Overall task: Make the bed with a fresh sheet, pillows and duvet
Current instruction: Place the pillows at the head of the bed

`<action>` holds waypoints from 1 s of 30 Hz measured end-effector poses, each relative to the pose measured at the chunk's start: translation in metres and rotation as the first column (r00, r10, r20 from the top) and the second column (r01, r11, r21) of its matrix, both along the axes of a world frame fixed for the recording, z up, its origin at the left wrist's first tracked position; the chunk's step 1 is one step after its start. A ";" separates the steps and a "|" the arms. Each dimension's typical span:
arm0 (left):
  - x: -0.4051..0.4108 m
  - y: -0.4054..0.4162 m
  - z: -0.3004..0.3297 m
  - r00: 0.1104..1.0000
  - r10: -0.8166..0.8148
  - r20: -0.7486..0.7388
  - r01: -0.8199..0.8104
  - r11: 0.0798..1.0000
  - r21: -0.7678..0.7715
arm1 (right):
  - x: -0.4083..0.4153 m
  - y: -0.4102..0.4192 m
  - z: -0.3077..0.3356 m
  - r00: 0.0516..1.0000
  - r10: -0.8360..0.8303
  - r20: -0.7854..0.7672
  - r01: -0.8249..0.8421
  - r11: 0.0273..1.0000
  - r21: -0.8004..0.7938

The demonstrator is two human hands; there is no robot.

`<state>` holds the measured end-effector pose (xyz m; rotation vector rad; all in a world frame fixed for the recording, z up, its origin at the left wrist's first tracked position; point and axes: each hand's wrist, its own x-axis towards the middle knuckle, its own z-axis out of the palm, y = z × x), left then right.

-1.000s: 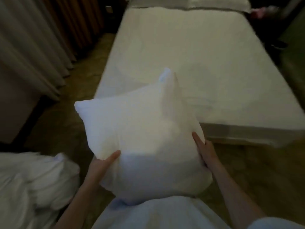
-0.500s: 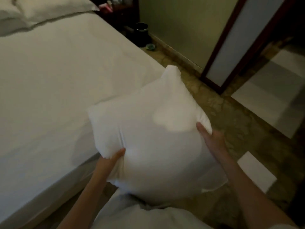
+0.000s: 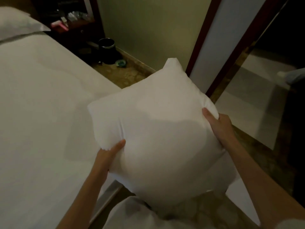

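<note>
I carry a plump white pillow (image 3: 158,129) in front of my chest, above the floor beside the bed's right edge. My left hand (image 3: 108,154) grips its lower left side with the thumb pressed into the fabric. My right hand (image 3: 217,124) grips its right edge, thumb on top. The bed (image 3: 41,113) fills the left of the view, covered by a smooth white sheet. Another white pillow (image 3: 18,25) lies at the head of the bed, top left.
A dark bedside table (image 3: 69,27) with small items stands beyond the bed. A black bin (image 3: 107,48) sits on the floor by the green wall. A dark-framed doorway (image 3: 222,47) opens at the right. Patterned floor runs between bed and wall.
The view has swung right from the bed's foot to its right side. The pillow stays held in both hands and has moved along the bed edge with me.
</note>
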<state>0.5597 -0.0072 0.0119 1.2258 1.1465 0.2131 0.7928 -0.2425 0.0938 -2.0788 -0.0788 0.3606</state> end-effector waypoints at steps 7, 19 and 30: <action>0.125 0.063 -0.002 0.995 -0.040 -0.090 0.046 0.997 0.061 | 0.116 0.044 -0.014 0.997 0.056 -0.045 -0.055 0.998 0.021; 0.369 0.105 -0.063 0.987 0.094 -0.134 -0.096 0.995 -0.011 | 0.397 0.127 -0.066 0.964 0.206 -0.168 -0.229 0.964 -0.133; 0.548 0.141 -0.022 0.918 0.395 -0.037 -0.397 0.911 -0.113 | 0.644 0.284 -0.029 0.875 0.482 -0.044 -0.476 0.838 -0.266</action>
